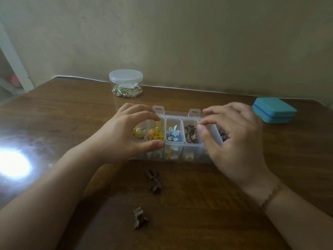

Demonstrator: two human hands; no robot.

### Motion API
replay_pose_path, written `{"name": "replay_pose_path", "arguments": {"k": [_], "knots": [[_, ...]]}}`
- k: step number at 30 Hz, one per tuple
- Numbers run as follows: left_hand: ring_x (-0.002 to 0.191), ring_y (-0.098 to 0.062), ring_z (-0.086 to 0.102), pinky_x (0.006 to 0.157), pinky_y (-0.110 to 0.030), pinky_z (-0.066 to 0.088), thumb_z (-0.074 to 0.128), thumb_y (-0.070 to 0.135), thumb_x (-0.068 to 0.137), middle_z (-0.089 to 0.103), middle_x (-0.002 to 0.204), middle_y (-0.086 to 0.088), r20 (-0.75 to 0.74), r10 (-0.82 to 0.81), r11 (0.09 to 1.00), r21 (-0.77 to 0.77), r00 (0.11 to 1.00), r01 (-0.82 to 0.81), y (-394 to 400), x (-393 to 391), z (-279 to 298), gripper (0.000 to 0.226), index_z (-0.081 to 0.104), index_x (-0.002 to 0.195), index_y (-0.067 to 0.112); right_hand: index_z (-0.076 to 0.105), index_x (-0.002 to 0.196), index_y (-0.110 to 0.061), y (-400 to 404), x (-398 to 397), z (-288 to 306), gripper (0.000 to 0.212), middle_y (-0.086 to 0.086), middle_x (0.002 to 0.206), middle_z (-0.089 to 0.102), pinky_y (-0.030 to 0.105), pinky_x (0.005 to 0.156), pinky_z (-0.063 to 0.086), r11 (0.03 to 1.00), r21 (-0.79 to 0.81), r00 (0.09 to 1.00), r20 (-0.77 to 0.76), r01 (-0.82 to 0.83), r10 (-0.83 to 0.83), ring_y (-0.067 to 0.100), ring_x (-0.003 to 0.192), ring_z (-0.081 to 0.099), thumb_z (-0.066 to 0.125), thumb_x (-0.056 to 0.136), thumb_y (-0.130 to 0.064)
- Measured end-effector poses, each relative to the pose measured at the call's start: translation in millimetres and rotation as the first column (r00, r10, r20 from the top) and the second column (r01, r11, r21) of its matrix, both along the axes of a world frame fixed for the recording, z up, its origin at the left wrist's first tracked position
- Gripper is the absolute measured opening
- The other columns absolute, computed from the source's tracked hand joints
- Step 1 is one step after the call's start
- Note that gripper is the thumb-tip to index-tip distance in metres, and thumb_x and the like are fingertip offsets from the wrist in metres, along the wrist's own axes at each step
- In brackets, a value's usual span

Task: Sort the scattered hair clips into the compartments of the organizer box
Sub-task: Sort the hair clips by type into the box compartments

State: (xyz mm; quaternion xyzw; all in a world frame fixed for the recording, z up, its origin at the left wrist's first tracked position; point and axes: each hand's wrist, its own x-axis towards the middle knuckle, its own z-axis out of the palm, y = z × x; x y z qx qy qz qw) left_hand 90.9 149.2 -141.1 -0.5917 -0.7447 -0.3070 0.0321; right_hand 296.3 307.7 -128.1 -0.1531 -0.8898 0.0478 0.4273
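The clear organizer box (187, 152) lies open at the table's middle, its latch tabs at the far side. Its compartments hold yellow clips (155, 134), blue flower clips (173, 135) and dark brown clips (190, 134). My left hand (122, 134) clasps the box's left end, thumb on the front wall and fingers over the back. My right hand (237, 138) curls around the right end and hides the compartments there. On the bare wood in front of the box lie a pair of brown claw clips (153, 180) and, nearer me, a single brown clip (139, 218).
A round clear jar (126, 83) with a lid and beaded trinkets stands at the table's back edge. A shut teal case (273, 112) sits at the far right. A bright lamp glare (12, 165) marks the wood at the left. A wall runs behind the table.
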Motion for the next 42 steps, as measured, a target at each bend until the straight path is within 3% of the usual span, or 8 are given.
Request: {"name": "replay_pose_path", "arguments": {"k": [3,10,16,23,27,30,36,42], "knots": [[0.129,-0.007,0.036,0.101,-0.029,0.035,0.058,0.078,0.068,0.052,0.132,0.017,-0.001,0.000,1.000,0.011,1.000,0.000,-0.4,0.5,0.6,0.069,0.061,0.124,0.037,0.072,0.091,-0.019,-17.6,3.0,-4.6,0.014,-0.005,0.102,0.069,0.046,0.081,0.041,0.976,0.120,0.983,-0.004,-0.182,0.184,0.023,0.100,0.056,0.064,0.088,-0.031],[0.128,-0.009,0.039,0.104,-0.029,0.036,0.058,0.077,0.069,0.054,0.131,0.014,-0.024,0.004,1.000,0.019,1.000,-0.004,0.2,0.6,0.2,0.071,0.063,0.124,0.032,0.059,0.126,-0.029,-42.2,0.6,-24.2,0.039,-0.005,0.113,0.059,0.037,0.078,0.047,0.844,0.105,0.732,0.560,-0.527,0.388,0.017,0.105,0.049,0.055,0.092,-0.048],[0.129,-0.009,0.038,0.105,-0.032,0.037,0.057,0.078,0.070,0.053,0.133,0.015,-0.020,0.008,1.000,0.006,1.000,-0.008,-0.3,0.8,0.3,0.071,0.062,0.125,0.034,0.067,0.106,-0.027,-41.2,4.2,-21.7,0.024,-0.008,0.100,0.065,0.036,0.075,0.044,0.784,0.085,0.702,0.511,-0.615,0.495,0.013,0.098,0.052,0.063,0.089,-0.043],[0.130,-0.006,0.035,0.102,-0.027,0.033,0.057,0.079,0.068,0.051,0.133,0.016,-0.004,0.008,1.000,-0.006,1.000,-0.008,-0.5,0.8,1.5,0.074,0.062,0.126,0.034,0.064,0.101,-0.017,-16.8,8.5,-4.8,0.025,-0.010,0.097,0.059,0.048,0.075,0.046,0.960,0.020,0.957,-0.067,-0.280,0.281,0.019,0.095,0.056,0.062,0.087,-0.038],[0.130,-0.005,0.034,0.100,-0.025,0.032,0.057,0.079,0.068,0.051,0.133,0.018,-0.003,0.004,1.000,-0.008,1.000,-0.004,-1.0,0.9,2.3,0.073,0.061,0.126,0.035,0.067,0.105,-0.018,-11.5,8.6,-6.8,0.029,-0.010,0.103,0.062,0.049,0.085,0.045,0.993,-0.072,0.995,0.005,-0.094,0.095,0.019,0.105,0.054,0.062,0.084,-0.037],[0.130,-0.008,0.036,0.102,-0.027,0.033,0.059,0.077,0.070,0.052,0.134,0.015,-0.005,0.003,1.000,-0.004,1.000,-0.003,-1.0,1.9,2.5,0.072,0.062,0.126,0.033,0.069,0.105,-0.013,-26.6,7.2,-8.7,0.027,0.000,0.108,0.066,0.043,0.091,0.042,0.961,0.001,0.961,0.026,-0.277,0.277,0.022,0.106,0.056,0.064,0.086,-0.031],[0.128,-0.011,0.039,0.104,-0.026,0.034,0.058,0.076,0.070,0.054,0.132,0.012,-0.028,0.009,1.000,0.017,1.000,-0.008,-0.2,1.5,0.9,0.071,0.064,0.124,0.030,0.041,0.142,-0.030,-49.4,1.4,-26.5,0.048,-0.006,0.151,0.035,0.035,0.105,0.037,0.844,-0.019,0.667,0.604,-0.536,0.437,0.015,0.136,0.029,0.045,0.097,-0.047],[0.130,-0.007,0.036,0.104,-0.033,0.037,0.056,0.080,0.069,0.051,0.134,0.017,-0.012,0.011,1.000,-0.005,1.000,-0.011,-0.3,0.0,0.8,0.072,0.061,0.125,0.036,0.064,0.117,-0.017,-41.0,3.7,-16.1,0.023,0.000,0.123,0.057,0.030,0.088,0.049,0.786,-0.121,0.610,0.562,-0.607,0.558,0.012,0.111,0.051,0.058,0.095,-0.020]]}}
